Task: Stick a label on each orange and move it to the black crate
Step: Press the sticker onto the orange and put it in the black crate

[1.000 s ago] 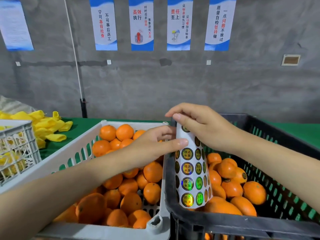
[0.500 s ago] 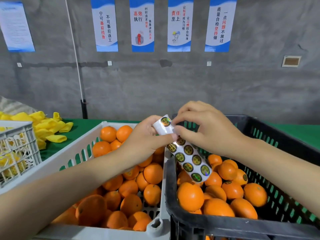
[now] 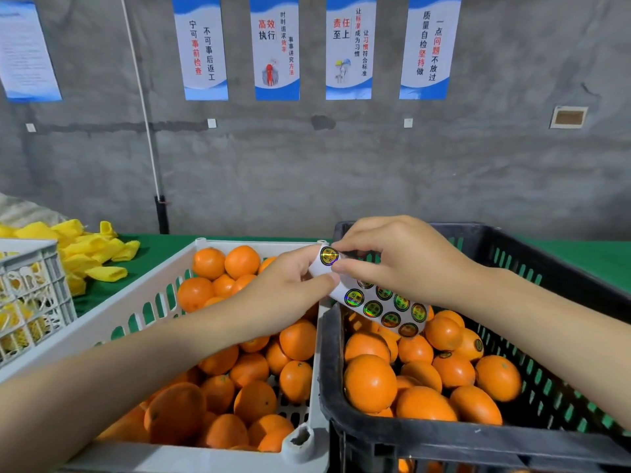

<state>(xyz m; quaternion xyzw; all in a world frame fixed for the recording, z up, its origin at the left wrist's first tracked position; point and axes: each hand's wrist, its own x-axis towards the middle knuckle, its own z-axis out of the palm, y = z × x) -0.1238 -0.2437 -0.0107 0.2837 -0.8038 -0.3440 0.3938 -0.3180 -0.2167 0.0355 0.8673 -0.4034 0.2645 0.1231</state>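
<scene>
Green tabletop [image 3: 160, 247] carries both crates, side by side and touching.

White slotted plastic crate [image 3: 136, 302], on the left: piled with plain oranges [image 3: 254, 401], no labels showing. That's the bulk of what's left.

Black slotted plastic crate [image 3: 444, 442], on the right: a layer of moved oranges [image 3: 370, 384]. At least two show a dark round sticker on top; the rest I can't tell. My read: under half done.

Both hands are over the seam between the crates, neither holding an orange. Left hand [image 3: 283, 295] pinches the folded top of the white backing strip [image 3: 386, 305], whose tail hangs over the black crate. Right hand [image 3: 406, 257] pinches the round holographic label [image 3: 328, 256] at the fold, likely peeling it. Several labels remain on the strip.
</scene>
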